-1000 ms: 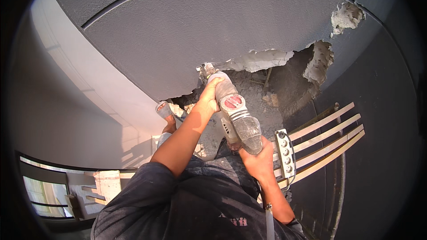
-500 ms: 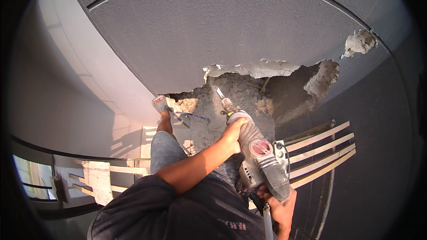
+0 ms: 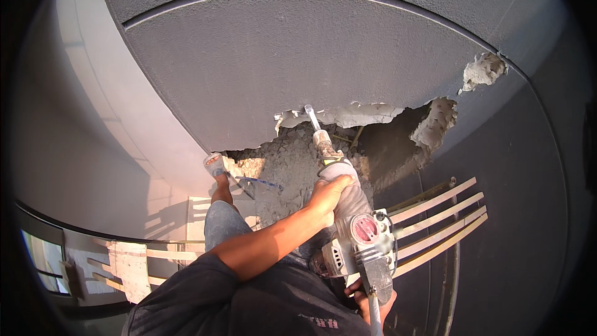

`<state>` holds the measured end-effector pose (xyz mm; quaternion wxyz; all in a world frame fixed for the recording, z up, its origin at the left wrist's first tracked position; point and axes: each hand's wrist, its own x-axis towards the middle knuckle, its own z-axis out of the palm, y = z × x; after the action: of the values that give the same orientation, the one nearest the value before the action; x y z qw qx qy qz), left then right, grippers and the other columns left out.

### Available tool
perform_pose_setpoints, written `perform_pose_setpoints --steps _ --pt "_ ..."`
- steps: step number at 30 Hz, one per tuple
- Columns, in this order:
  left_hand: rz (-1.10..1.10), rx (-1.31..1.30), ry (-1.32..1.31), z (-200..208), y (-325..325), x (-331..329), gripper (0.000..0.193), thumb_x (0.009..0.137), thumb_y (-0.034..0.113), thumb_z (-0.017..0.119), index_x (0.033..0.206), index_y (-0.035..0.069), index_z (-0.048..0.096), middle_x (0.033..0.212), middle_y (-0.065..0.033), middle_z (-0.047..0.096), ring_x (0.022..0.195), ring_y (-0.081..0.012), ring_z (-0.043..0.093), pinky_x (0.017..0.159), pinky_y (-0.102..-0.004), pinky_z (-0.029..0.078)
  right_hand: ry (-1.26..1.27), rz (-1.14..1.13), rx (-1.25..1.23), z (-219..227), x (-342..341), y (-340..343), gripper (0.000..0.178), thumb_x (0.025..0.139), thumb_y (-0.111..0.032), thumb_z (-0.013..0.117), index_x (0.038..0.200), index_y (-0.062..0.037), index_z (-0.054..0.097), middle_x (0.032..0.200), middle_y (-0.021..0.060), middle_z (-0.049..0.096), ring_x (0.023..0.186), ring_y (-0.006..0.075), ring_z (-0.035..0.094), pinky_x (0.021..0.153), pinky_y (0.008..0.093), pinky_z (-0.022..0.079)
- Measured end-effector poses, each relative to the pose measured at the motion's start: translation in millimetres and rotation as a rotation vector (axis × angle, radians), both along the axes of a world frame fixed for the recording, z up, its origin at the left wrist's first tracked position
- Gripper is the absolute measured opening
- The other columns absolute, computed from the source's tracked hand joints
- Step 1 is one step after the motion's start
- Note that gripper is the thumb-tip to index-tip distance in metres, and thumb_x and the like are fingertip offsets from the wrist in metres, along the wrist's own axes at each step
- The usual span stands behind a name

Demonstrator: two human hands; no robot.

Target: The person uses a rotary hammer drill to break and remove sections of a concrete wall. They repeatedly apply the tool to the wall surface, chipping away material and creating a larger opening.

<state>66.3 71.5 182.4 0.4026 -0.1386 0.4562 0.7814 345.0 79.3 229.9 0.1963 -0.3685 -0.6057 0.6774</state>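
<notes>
A dusty demolition hammer (image 3: 353, 208) slants up and away from my body, its red round cap facing up. My left hand (image 3: 333, 196) is closed around its front barrel. Lower down, my right hand (image 3: 375, 302) grips the rear handle, partly hidden behind the tool's body. The flat chisel (image 3: 312, 117) overlaps the jagged lower edge of the grey wall (image 3: 267, 56); whether the tip touches cannot be made out. Pale broken plaster (image 3: 360, 114) lines that edge, and rubble (image 3: 289, 162) lies below it.
A second broken patch (image 3: 484, 71) is at the wall's right. Wooden slats (image 3: 435, 224) and a pole (image 3: 452, 286) lie right of the tool. A blue rod-like thing (image 3: 258, 182) rests near my sandalled foot (image 3: 214, 165). A power cord (image 3: 374, 311) leaves the handle.
The hammer has swung more upright, its chisel rising from over the rubble to the wall's broken edge. Both hands keep hold, and the right has shifted left and down. The view has tilted slightly.
</notes>
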Motion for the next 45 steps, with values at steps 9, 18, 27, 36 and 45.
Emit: perform_pose_setpoints --steps 9,18,27,36,45 --pt "0.021 0.014 -0.015 8 -7 -6 0.028 0.087 0.019 0.079 0.109 0.003 0.07 0.101 -0.0085 0.074 0.088 -0.0205 0.072 0.076 -0.0394 0.06 0.098 0.107 0.13 -28 4 3 0.022 0.069 0.003 0.065 0.091 0.0072 0.068 0.07 0.0136 0.069 0.062 0.022 0.067 0.062 0.0342 0.054" --pt "-0.014 0.029 -0.019 9 -2 -16 0.033 0.087 0.021 0.08 0.112 0.003 0.067 0.098 -0.0098 0.072 0.083 -0.0243 0.072 0.072 -0.0471 0.063 -0.005 0.048 0.09 6 -17 0 0.012 0.075 -0.006 0.069 0.079 0.0051 0.067 0.066 0.0098 0.067 0.061 0.0191 0.065 0.058 0.0332 0.051" --pt "-0.034 0.067 -0.041 9 -8 -23 0.026 0.088 0.019 0.078 0.108 0.006 0.069 0.097 -0.0087 0.073 0.084 -0.0239 0.073 0.074 -0.0459 0.064 -0.029 0.066 0.095 -13 7 -3 0.02 0.073 -0.002 0.075 0.091 0.0044 0.072 0.075 0.0068 0.073 0.065 0.015 0.069 0.064 0.0312 0.055" --pt "0.003 0.071 -0.048 17 -3 -22 0.035 0.086 0.021 0.081 0.116 0.007 0.068 0.104 -0.0089 0.072 0.09 -0.024 0.073 0.079 -0.0465 0.063 0.075 0.09 0.115 20 -23 11 0.012 0.075 0.001 0.072 0.087 0.006 0.071 0.072 0.0083 0.07 0.063 0.0156 0.067 0.062 0.0305 0.054" --pt "-0.049 0.077 -0.087 11 2 -40 0.035 0.085 0.021 0.081 0.114 0.006 0.067 0.1 -0.0094 0.072 0.088 -0.0253 0.072 0.078 -0.0482 0.063 0.096 0.124 0.098 -7 -27 19 0.01 0.077 0.002 0.071 0.086 0.0048 0.069 0.073 0.0079 0.07 0.064 0.0153 0.067 0.063 0.0305 0.054"
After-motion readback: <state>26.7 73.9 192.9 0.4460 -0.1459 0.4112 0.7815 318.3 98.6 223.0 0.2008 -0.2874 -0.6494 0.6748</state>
